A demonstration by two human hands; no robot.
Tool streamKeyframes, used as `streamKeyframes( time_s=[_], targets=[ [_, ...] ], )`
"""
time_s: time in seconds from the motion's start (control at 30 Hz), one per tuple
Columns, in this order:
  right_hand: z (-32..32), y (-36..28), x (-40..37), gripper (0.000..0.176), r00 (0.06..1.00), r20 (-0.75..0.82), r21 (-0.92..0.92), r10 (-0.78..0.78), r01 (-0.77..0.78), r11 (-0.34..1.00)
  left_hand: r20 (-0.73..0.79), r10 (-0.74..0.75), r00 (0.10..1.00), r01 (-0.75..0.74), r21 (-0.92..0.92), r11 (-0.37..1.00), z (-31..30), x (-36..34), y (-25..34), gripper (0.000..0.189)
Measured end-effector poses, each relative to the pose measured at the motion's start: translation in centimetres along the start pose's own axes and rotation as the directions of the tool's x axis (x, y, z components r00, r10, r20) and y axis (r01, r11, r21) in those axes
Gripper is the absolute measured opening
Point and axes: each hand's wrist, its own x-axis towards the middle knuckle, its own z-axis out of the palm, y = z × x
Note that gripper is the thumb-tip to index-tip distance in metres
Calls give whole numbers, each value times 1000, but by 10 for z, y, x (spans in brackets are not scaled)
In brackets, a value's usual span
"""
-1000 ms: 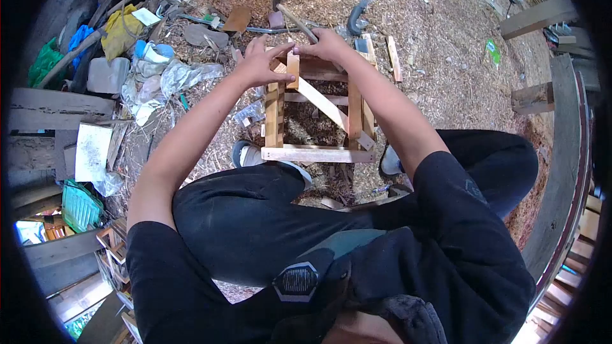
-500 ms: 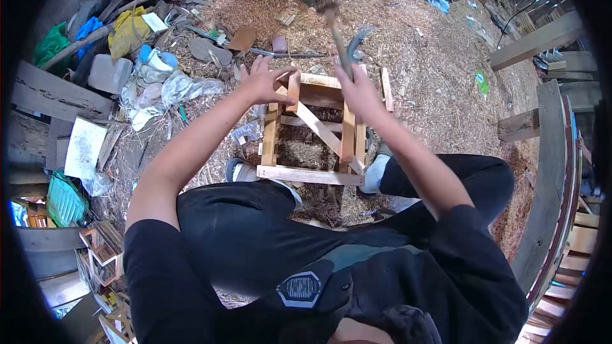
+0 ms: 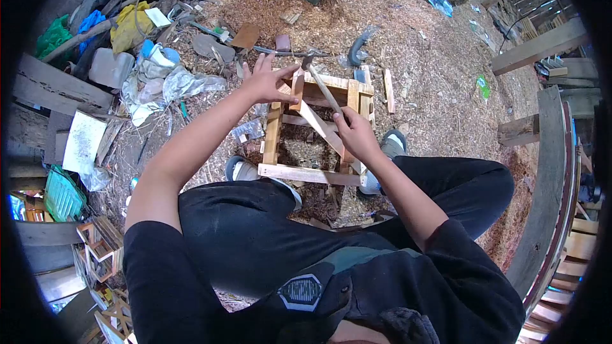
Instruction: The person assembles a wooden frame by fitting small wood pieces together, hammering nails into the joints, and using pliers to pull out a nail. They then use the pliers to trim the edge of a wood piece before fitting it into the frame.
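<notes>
I'm crouching on the sawdust floor (image 3: 440,70) with the wooden frame (image 3: 306,174) standing between my shoes (image 3: 241,169), right in front of my knees. My left hand (image 3: 266,81) is sitting at the frame's far top corner, thumb and forefinger pinching the top of a short slat (image 3: 295,89) and the other fingers fanning loose above it. Whether there's a nail in that pinch, I can't tell; it's too small to see.

My right hand (image 3: 355,135) is wrapping tight around the lower end of the hammer (image 3: 322,86). The handle is slanting up and away over the diagonal brace (image 3: 317,124), and the head is hanging just beside my left fingers, above the top rail.

The frame is looking light and stiff to me. It's thin sawn slats on an open box shape, so I'm judging it easy to tip or twist out of square. Those thin ends could split, too. The best hold seems to be the corner posts, where the rails are meeting, not the middle of a slat.

The hammer is feeling head-heavy by the look of it, with a smooth wooden handle, so gripping low near the end is giving the most control. Scrap wood, plastic sheets (image 3: 182,79) and tools are lying well apart on the left.
</notes>
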Motion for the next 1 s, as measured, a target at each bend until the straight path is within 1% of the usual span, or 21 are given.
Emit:
streamKeyframes(
  time_s=[0.03, 0.17, 0.23, 0.27, 0.33, 0.43, 0.47, 0.5, 0.6, 0.7, 0.73, 0.77, 0.83, 0.93, 1.0],
  targets=[
    [1, 2, 1, 33, 1000, -25, 6, -13, 13, 1000, 1, 1, 1000, -1, -6, 1000, 1, 1, 0, 115],
    [1, 5, 6, 33, 1000, -22, -23, 18, -18, 1000, 5, 3, 1000, -3, -34, 999, 0, 1, -1, 115],
    [0, 0, 9, 36, 999, -31, 150, 8, -3, 989, 16, 4, 1000, -3, -61, 998, 1, 2, -2, 116],
    [-4, -3, 12, 36, 1000, -29, 149, 9, -5, 989, 18, 3, 1000, -2, -63, 998, 1, 2, -3, 116],
    [-25, -27, 20, 43, 972, 149, 228, 180, -210, 951, 16, 3, 1000, -2, -65, 998, 3, 3, -4, 116],
    [-49, -38, 42, 44, 922, 297, 256, 250, -329, 909, 16, 0, 1000, 1, -67, 998, 5, 3, -5, 115],
    [-52, -36, 51, 45, 884, 334, 285, 329, -427, 858, 15, 1, 1000, 0, -67, 998, 5, 3, -5, 115],
    [-58, -36, 57, 45, 884, 332, 286, 329, -426, 858, 19, 0, 1000, 2, -65, 998, 4, 3, -4, 115],
    [-77, -34, 71, 47, 835, 435, 231, 338, -466, 854, 23, -3, 1000, 4, -73, 997, 2, 2, -4, 114],
    [-82, -34, 75, 49, 831, 415, 233, 370, -490, 840, 16, -2, 1000, 3, -79, 997, 2, 1, -3, 114],
    [-85, -41, 75, 52, 810, 435, 171, 394, -504, 847, 7, 0, 1000, 1, -75, 997, 3, 1, -3, 114],
    [-86, -39, 77, 52, 809, 435, 172, 394, -505, 846, 8, 0, 1000, 0, -74, 997, 3, 1, -3, 114],
    [-89, -37, 79, 52, 778, 493, 163, 389, -522, 837, 1, 21, 1000, -21, -88, 996, 3, 0, -4, 108],
    [-88, -38, 76, 50, 792, 478, 111, 379, -483, 868, 6, 0, 1000, 0, -78, 997, 3, 1, -2, 113],
    [-91, -38, 77, 50, 792, 483, 108, 373, -476, 873, 10, 13, 1000, -12, -88, 996, 2, 0, -3, 111]
  ],
)
